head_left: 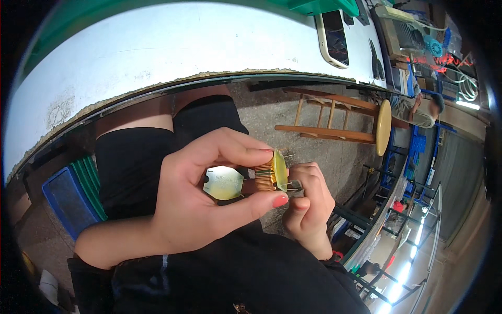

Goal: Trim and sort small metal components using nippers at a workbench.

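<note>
My left hand [196, 193] is closed, with thumb and forefinger pinching a copper-wire coil [265, 177]. A translucent yellow base plate [280, 170] sits at the coil's right end, with thin metal pins sticking out of it. A second pale yellow plate [224, 184] with cut corners shows in the hollow of the same hand; whether it belongs to another coil I cannot tell. My right hand [309, 201] has its fingers curled just right of the pins. Between its fingertips is a small greyish block [295, 187], close to or touching one pin; its kind is unclear.
Beyond my lap runs a white worktable [157, 47] with a chipped edge, bearing a phone [334, 39] and a green tray [329, 6]. A wooden stool [384, 128] stands to the right. Blue and green crates [70, 201] lie at left. Another person [421, 112] is farther off.
</note>
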Tool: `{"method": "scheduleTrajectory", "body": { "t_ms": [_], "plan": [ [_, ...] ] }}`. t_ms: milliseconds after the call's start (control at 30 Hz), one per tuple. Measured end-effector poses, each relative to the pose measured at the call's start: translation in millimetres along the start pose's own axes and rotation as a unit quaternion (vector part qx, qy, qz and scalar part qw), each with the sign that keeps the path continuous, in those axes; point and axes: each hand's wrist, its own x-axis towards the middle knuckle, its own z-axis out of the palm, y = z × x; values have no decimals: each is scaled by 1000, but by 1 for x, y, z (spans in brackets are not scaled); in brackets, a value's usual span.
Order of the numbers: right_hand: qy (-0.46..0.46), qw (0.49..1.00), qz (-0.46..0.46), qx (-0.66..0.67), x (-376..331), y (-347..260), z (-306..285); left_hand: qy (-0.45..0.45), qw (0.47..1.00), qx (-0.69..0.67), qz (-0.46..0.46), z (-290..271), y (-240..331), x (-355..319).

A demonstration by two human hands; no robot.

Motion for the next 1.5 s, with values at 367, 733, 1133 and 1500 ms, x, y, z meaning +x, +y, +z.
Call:
{"method": "scheduleTrajectory", "body": {
  "t_ms": [367,733,1133,1500],
  "plan": [
    [-32,997,-13,-73,3,-12,-5,2,999,53,2,1,6,-2],
    [-11,997,-28,-73,3,-13,-5,-9,993,86,83,-1,2,-1],
    [25,997,-68,-23,1,-2,-3,-12,986,112,124,2,10,2],
    [2,996,-76,-48,4,-4,-5,-18,983,120,140,1,7,4]
  ]
}}
